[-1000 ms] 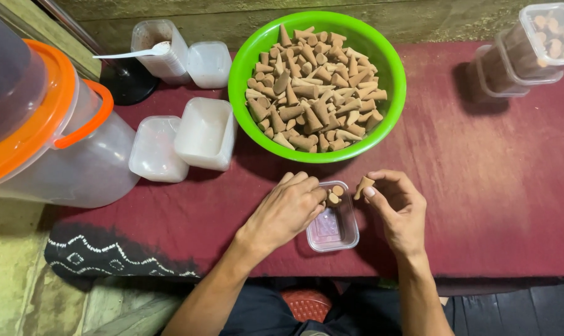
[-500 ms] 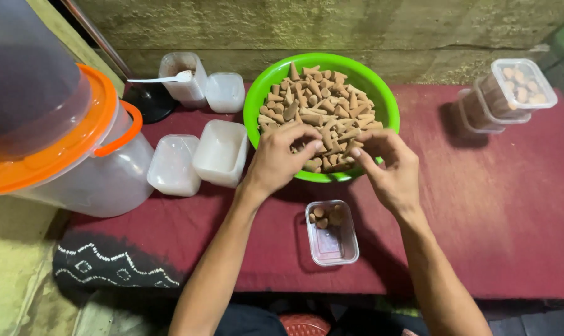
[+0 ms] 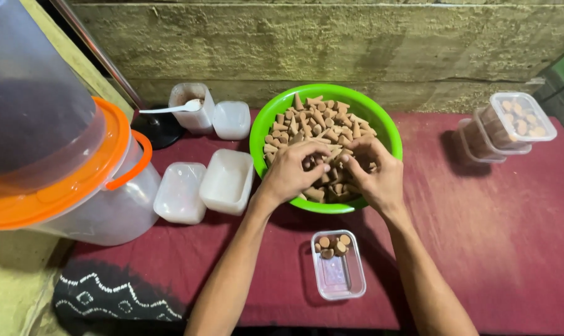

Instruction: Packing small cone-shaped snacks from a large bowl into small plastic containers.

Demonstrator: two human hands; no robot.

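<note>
At the far left of the frame stands a big clear bucket [image 3: 77,186] with an orange rim and handle. Next to it, two small white tubs [image 3: 204,186] lie upside down on the dark red cloth [image 3: 493,236]. Above them, near the wall, is a small cup with a white spoon [image 3: 170,108] in it.

In the middle sits a green bowl [image 3: 262,127] full of little brown cones [image 3: 313,118]. Both hands are inside the bowl. The left hand [image 3: 291,174] has its fingers bent down into the pile, and the right hand [image 3: 372,174] does the same just beside it. The fingertips are hidden among the cones, so one cannot tell whether they hold any.

The cones look light, dry and hard, and they may crumble, so a soft pinch at the thick end seems best.

Below the bowl lies a small clear box [image 3: 338,274] with a few cones in it. At the upper right is a stack of filled boxes [image 3: 509,124].
</note>
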